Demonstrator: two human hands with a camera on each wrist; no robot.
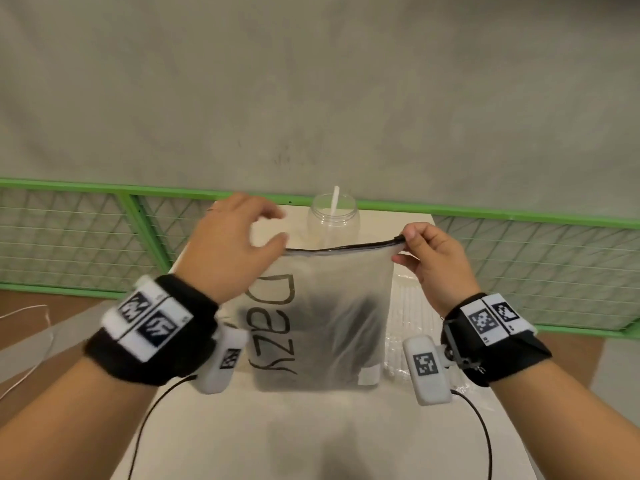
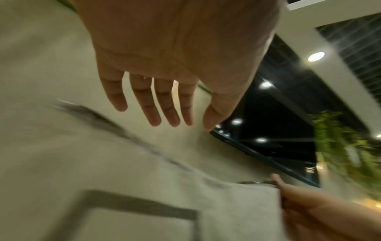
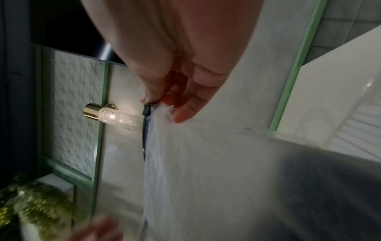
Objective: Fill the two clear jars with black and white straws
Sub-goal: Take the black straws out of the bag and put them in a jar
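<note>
One clear jar [image 1: 333,216] is all we can see of the pair, standing at the far end of the white table [image 1: 311,434] with a single white straw [image 1: 334,199] upright in it. In front of it we see a frosted zip pouch [image 1: 322,320] held upright above the table, lettered "Dazy" down its side, with a dark mass showing through its lower half; we cannot tell for sure what that mass is. Our right hand [image 1: 434,265] pinches the pouch's top right corner by the black zipper edge, thumb and forefinger closed on it, as the right wrist view confirms [image 3: 164,97]. Our left hand [image 1: 235,244] hovers at the top left corner with fingers loosely spread and holding nothing; the left wrist view shows them straight and apart [image 2: 156,104]. A clear packet of white straws [image 1: 403,317] lies on the table just right of the pouch. A green-framed mesh railing [image 1: 86,233] runs behind the table.
</note>
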